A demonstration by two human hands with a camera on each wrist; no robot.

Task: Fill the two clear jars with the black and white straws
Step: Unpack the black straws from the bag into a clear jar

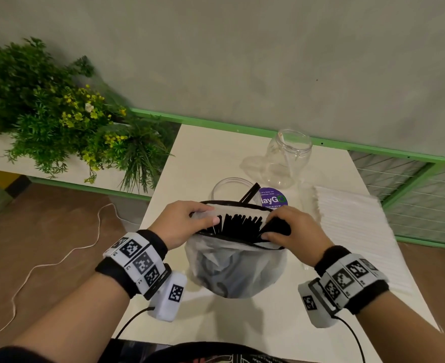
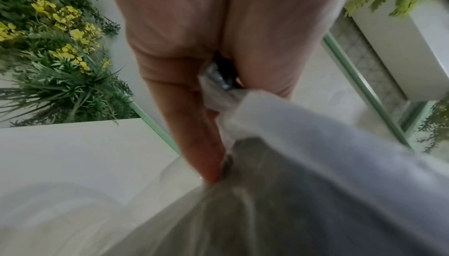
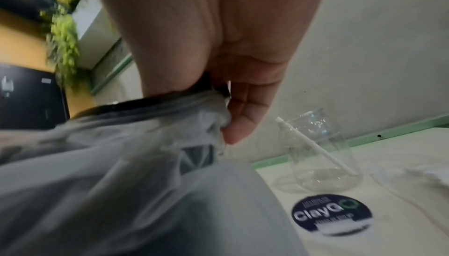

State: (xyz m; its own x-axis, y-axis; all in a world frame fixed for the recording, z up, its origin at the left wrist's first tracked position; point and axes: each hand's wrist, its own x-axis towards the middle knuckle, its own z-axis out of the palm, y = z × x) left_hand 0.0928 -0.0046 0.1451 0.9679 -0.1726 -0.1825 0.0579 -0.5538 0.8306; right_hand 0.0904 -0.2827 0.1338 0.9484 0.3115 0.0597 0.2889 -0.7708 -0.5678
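Note:
A translucent plastic bag (image 1: 234, 268) stands at the middle of the white table (image 1: 205, 150), its mouth full of black straws (image 1: 242, 225). My left hand (image 1: 205, 217) pinches the left edge of the mouth. My right hand (image 1: 268, 227) pinches the right edge, fingers curled over some straw ends. In the wrist views, the left thumb (image 2: 211, 175) and the right thumb (image 3: 238, 131) press on the plastic. Behind the bag a clear jar (image 1: 224, 186) holds a few black straws (image 1: 250, 192). Farther back, a second clear jar (image 1: 286, 158) holds one white straw (image 3: 313, 145).
A pile of white straws (image 1: 352, 224) lies on the table's right side. A round purple sticker (image 1: 272, 200) sits between the jars. Green plants (image 1: 59, 113) fill a planter to the left, and a green rail (image 1: 242, 128) runs along the wall behind.

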